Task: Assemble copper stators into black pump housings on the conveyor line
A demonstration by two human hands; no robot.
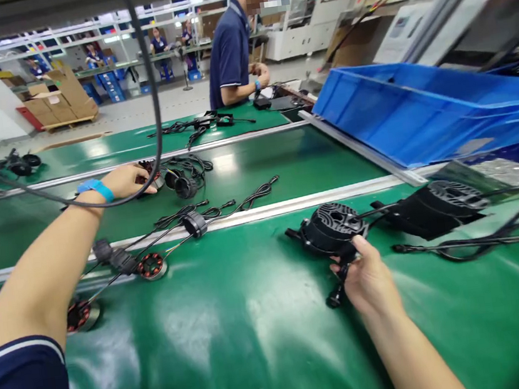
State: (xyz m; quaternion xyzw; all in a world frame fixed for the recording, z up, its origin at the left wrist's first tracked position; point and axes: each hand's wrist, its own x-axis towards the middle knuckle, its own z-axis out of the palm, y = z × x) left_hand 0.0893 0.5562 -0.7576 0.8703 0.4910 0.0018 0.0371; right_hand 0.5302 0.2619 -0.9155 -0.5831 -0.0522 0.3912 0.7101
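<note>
My left hand (pixel 126 180), with a blue wristband, is stretched out over the recessed green strip and closed on a motor stator (pixel 157 177) with copper windings. Black caps (pixel 186 187) and coiled cables lie just right of it. On the near surface, my right hand (pixel 368 276) is closed around a black cable with plug ends (pixel 335 295). Its thumb tip is at the lower edge of a round black motor housing (pixel 332 229) with a ribbed top. Nearer my left arm lie two more stators, one (pixel 152 266) wired to a cable and another (pixel 82 315) partly hidden.
A second black housing (pixel 441 207) with a long cable lies at the right. Behind it stands a blue bin (pixel 419 108). Metal rails (pixel 252 211) edge the strip. A black cable (pixel 152 88) hangs across the view. A co-worker (pixel 230 53) stands beyond the bench.
</note>
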